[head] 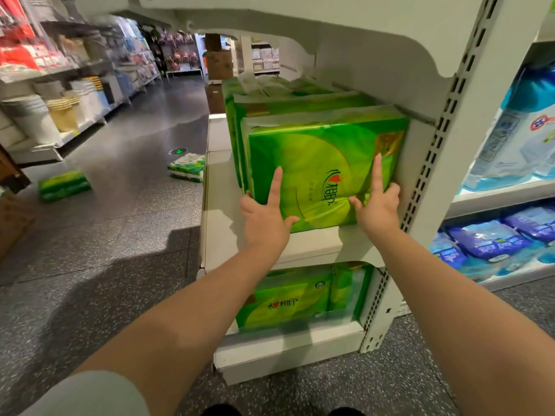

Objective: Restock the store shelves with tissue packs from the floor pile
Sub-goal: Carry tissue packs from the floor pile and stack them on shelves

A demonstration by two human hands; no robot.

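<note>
A green tissue pack (318, 163) stands upright at the front of the white middle shelf (219, 205), tight against the upright post (432, 163). My left hand (264, 220) holds its lower left edge, index finger straight up the front face and the other fingers curled round the side. My right hand (378, 211) holds the lower right edge in the same way. More green packs (288, 106) stand in a row behind it. On the floor lie a green pack (64, 185) and a green-and-white pack (186, 168).
The bottom shelf holds more green packs (288, 298). Blue packs (486, 241) fill the bay to the right. Across the aisle, shelves carry bins and buckets (60, 112). A cardboard box (12, 223) sits at the left edge. The upper shelf overhangs close above.
</note>
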